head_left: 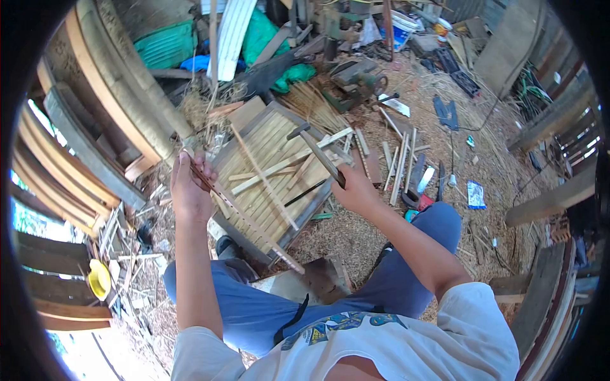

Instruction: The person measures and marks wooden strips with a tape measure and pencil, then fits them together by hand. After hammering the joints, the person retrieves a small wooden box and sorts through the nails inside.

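Observation:
My left hand (192, 190) is closed around the upper end of a thin wooden strip (254, 227) with a row of small dark marks along it. The strip slants down to the right, its lower end above my lap. My right hand (357, 188) grips the wooden handle of a hammer (321, 155), whose dark head points up and away from me. Beneath both hands lies a slatted wooden panel (219, 159) with a dark frame. Several loose sticks lie across it, among them a long pale stick (264, 176) and a thicker batten (292, 160).
More wooden strips (399, 162) lie on the shavings-covered ground to the right, near a dark saw-like blade (441, 181). A rusty vise-like machine (352, 86) and a white-blue bucket (400, 30) stand ahead. A yellow hard-hat-like object (99, 279) is at left. Boards line both sides.

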Demonstrator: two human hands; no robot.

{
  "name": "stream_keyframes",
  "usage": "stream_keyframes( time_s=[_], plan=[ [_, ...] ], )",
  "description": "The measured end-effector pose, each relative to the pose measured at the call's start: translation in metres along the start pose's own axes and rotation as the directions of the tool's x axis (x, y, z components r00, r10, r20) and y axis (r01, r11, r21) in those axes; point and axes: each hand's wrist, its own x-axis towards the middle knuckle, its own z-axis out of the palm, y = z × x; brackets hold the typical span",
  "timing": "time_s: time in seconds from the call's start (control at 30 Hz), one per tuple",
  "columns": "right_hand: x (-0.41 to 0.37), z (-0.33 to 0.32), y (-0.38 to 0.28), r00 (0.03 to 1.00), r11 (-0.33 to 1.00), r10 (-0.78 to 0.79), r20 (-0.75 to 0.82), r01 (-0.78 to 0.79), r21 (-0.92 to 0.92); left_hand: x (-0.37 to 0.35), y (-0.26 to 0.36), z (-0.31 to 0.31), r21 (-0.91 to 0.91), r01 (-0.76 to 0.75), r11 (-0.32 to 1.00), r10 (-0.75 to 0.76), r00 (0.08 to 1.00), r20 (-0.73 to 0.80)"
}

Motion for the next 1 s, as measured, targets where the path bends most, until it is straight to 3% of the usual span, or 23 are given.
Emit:
stream_keyframes(
  time_s=[0.1,0.13,0.27,0.37,0.4,0.47,0.53,0.57,0.63,0.67,0.73,0.77,0.8,0.9,0.97,1.0],
  plan=[
    [0.022,0.024,-0.01,0.998,0.999,-0.045,0.034,0.046,-0.022,-0.003,0.007,-0.022,-0.102,0.005,0.995,-0.017,0.993,-0.116],
    [0.029,0.033,-0.011,0.998,0.998,-0.057,0.032,0.058,-0.023,-0.003,0.007,-0.029,-0.125,-0.016,0.992,0.007,0.997,-0.078],
    [0.053,0.049,-0.019,0.989,0.989,-0.133,0.057,0.129,0.074,-0.002,0.005,-0.043,-0.224,-0.031,0.974,-0.019,0.977,-0.214],
    [0.071,0.06,-0.007,0.903,0.914,-0.398,-0.161,0.406,0.021,0.002,-0.002,-0.055,-0.31,-0.016,0.951,-0.049,0.979,-0.199],
    [0.072,0.054,-0.014,0.836,0.869,-0.495,-0.237,0.474,-0.14,0.004,-0.005,-0.059,-0.322,-0.014,0.947,-0.064,0.971,-0.23],
    [0.069,0.036,-0.029,0.913,0.905,-0.402,-0.076,0.408,0.116,0.009,-0.012,-0.069,-0.345,-0.011,0.938,-0.096,0.951,-0.293],
    [0.064,0.018,-0.044,0.925,0.883,-0.358,0.13,0.29,0.368,0.012,-0.014,-0.07,-0.381,-0.026,0.924,-0.099,0.947,-0.304],
    [0.064,0.016,-0.041,0.887,0.85,-0.352,0.298,0.169,0.499,0.015,-0.016,-0.071,-0.399,-0.035,0.916,-0.099,0.946,-0.309],
    [0.065,0.005,-0.039,0.71,0.743,-0.385,0.59,-0.141,0.655,0.023,-0.027,-0.097,-0.429,-0.032,0.903,-0.026,0.991,-0.129],
    [0.063,-0.014,-0.044,0.606,0.798,-0.372,0.703,-0.178,0.575,0.027,-0.034,-0.11,-0.444,-0.027,0.896,0.012,0.999,-0.037],
    [0.068,-0.02,-0.038,0.646,0.847,-0.273,0.712,-0.19,0.497,0.034,-0.024,-0.065,-0.268,-0.049,0.962,-0.052,0.932,-0.358],
    [0.072,-0.022,-0.031,0.665,0.868,-0.223,0.713,-0.198,0.456,0.039,-0.022,-0.046,-0.174,-0.034,0.984,-0.06,0.86,-0.507],
    [0.077,-0.016,-0.012,0.748,0.865,-0.272,0.606,-0.086,0.494,0.045,-0.026,-0.044,-0.146,-0.041,0.988,-0.046,0.837,-0.545],
    [0.091,-0.015,0.01,0.949,0.894,-0.185,0.255,0.055,0.445,0.048,-0.033,-0.032,-0.109,0.028,0.994,-0.077,0.876,-0.477],
    [0.097,0.002,0.044,0.974,0.97,-0.212,0.075,0.201,0.134,0.052,-0.045,-0.033,-0.09,0.172,0.981,-0.194,0.891,-0.411],
    [0.095,0.0,0.038,0.979,0.982,-0.189,0.074,0.186,0.043,0.053,-0.051,-0.034,-0.075,0.238,0.968,-0.249,0.888,-0.386]
  ],
)
